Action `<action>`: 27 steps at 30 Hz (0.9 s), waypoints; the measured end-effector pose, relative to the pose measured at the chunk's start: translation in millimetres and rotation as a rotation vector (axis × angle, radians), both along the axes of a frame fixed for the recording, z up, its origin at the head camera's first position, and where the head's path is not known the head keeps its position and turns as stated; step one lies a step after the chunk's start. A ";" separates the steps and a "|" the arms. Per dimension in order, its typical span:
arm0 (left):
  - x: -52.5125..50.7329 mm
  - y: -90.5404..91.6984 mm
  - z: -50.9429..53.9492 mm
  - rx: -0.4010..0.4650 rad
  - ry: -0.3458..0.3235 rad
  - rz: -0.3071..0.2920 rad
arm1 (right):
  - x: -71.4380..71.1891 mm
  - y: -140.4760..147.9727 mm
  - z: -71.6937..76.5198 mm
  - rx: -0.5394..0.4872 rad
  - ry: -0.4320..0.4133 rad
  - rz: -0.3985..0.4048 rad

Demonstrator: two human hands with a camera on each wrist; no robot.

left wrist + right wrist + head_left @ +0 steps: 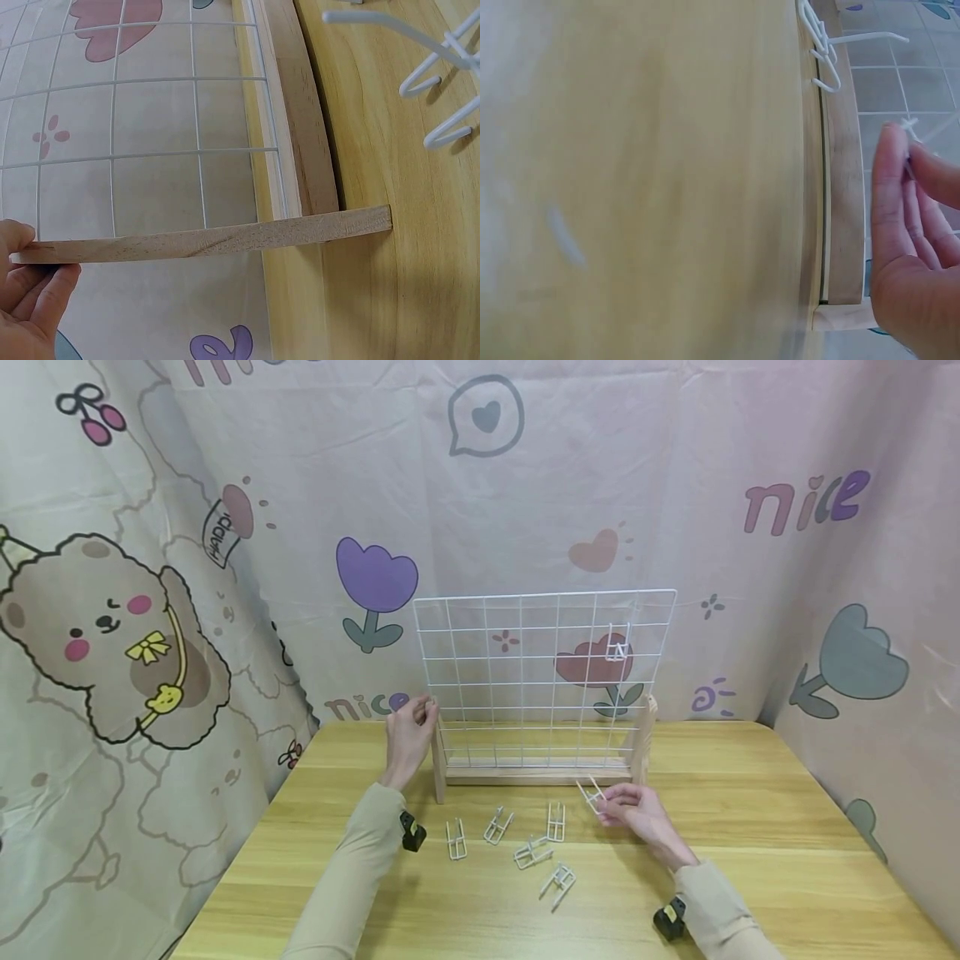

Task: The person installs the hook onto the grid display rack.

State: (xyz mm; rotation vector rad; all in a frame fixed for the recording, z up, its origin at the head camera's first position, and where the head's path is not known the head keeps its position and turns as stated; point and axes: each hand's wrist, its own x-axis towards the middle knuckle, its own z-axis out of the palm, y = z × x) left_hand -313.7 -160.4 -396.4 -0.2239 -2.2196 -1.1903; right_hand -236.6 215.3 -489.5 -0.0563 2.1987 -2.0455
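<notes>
Steadying, looks like: top of wooden upright (pixel 202 241) pinched by left hand (pixel 408 739), probably so wire grid (pixel 554 683) beside that grip won't wobble. White hook (pixel 591 797) pinched at one end by right hand (pixel 637 812), prongs left clear, maybe so they can be aimed. Five spare hooks (pixel 556 822) scattered between grips, nearer side, kinda handy for grabbing. One hook (pixel 617 651) hung on grid, above right grip.

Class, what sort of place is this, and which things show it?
Probably an indoor tabletop work corner: printed cloth hangs around a table, which bears a wire rack and loose white hooks.
</notes>
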 end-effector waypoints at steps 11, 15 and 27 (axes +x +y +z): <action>0.2 -0.5 0.1 0.005 0.008 -0.006 | 0.2 1.4 -1.4 -0.160 0.059 -0.088; 0.5 -0.1 0.2 0.007 0.006 -0.007 | -0.4 2.0 -2.7 -0.227 0.124 -0.077; 1.1 0.7 0.3 0.007 0.006 -0.007 | 0.0 0.3 0.2 -0.383 0.266 -0.079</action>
